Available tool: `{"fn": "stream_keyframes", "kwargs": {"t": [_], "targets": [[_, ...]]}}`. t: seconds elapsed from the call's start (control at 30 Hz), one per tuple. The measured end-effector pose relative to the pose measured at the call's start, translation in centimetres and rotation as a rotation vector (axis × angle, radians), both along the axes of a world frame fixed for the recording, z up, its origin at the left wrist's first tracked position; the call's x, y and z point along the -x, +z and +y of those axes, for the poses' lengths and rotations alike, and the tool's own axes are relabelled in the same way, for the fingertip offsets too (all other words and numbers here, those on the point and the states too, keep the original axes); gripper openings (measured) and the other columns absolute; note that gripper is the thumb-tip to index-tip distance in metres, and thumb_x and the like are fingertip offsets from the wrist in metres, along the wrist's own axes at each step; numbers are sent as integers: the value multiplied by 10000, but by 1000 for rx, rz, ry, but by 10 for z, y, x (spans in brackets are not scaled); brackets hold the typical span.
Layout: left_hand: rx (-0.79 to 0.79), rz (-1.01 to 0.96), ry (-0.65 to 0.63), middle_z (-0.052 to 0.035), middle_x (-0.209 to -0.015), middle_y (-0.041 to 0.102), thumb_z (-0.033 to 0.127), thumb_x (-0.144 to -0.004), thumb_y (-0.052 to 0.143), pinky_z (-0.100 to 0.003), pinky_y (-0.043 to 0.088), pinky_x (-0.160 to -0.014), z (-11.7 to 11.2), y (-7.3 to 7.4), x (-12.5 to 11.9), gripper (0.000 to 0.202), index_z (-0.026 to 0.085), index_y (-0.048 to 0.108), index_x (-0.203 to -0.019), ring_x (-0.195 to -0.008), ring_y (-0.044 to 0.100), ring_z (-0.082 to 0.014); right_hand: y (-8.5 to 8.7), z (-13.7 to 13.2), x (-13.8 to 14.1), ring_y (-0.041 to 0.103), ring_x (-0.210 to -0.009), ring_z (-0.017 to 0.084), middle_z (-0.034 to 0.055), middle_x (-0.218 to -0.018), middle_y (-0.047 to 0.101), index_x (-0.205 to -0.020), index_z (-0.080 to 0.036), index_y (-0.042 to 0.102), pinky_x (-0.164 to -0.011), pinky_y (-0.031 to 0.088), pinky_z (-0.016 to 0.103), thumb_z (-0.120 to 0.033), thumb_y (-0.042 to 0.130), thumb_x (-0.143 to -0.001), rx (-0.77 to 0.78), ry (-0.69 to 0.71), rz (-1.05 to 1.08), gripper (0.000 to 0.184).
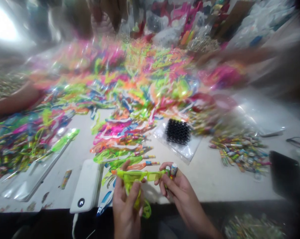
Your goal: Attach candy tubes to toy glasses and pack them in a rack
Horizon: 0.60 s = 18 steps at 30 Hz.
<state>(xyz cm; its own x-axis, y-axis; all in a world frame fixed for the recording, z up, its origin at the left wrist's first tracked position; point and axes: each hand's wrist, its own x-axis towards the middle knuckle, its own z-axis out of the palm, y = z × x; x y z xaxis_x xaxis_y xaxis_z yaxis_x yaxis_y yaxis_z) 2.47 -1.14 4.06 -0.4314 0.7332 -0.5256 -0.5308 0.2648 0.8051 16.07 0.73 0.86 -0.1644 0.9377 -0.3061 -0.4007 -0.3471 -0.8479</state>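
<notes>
My left hand (126, 207) grips a neon yellow-green plastic toy glasses frame (137, 176), with its floppy lower part hanging down past my fingers. My right hand (180, 196) pinches small paper-wrapped candy tubes (173, 171) between fingers and thumb. Those tubes stand just at the frame's right end, and the fingers nearly touch it. Behind my hands, more bright toy frames (122, 156) lie in a heap with candy tubes among them.
A white power bank (86, 186) with a cable lies on the white table (209, 179) near its front edge. Also there are black mesh in a clear bag (178, 131), a candy-tube pile (239, 153) and a dark tablet (285, 174). Co-workers' arms (13, 99) reach in, blurred.
</notes>
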Motion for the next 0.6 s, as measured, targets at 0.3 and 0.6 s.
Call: {"fn": "stream_keyframes", "kwargs": {"t": [0.3,0.6], "targets": [[-155,15,-61,5,-854,666,389,-653,983,-162,507,-560,-2,-4,-15,403,203,671,-827,-651,623,-104,27,-8,0,628,-1182,249,54,-1208,700,-1281,-340,739,-1057,490,375,-602,676,-971,-67,164,-276,411],[-314,226,-165,-19,-821,641,332,-728,940,-236,545,-704,-5,-5,-4,285,208,687,-775,-793,638,-176,30,-3,-13,593,-1202,224,65,-1230,631,-1463,-360,645,-1075,448,346,-425,538,-1084,-343,262,-505,399]]}}
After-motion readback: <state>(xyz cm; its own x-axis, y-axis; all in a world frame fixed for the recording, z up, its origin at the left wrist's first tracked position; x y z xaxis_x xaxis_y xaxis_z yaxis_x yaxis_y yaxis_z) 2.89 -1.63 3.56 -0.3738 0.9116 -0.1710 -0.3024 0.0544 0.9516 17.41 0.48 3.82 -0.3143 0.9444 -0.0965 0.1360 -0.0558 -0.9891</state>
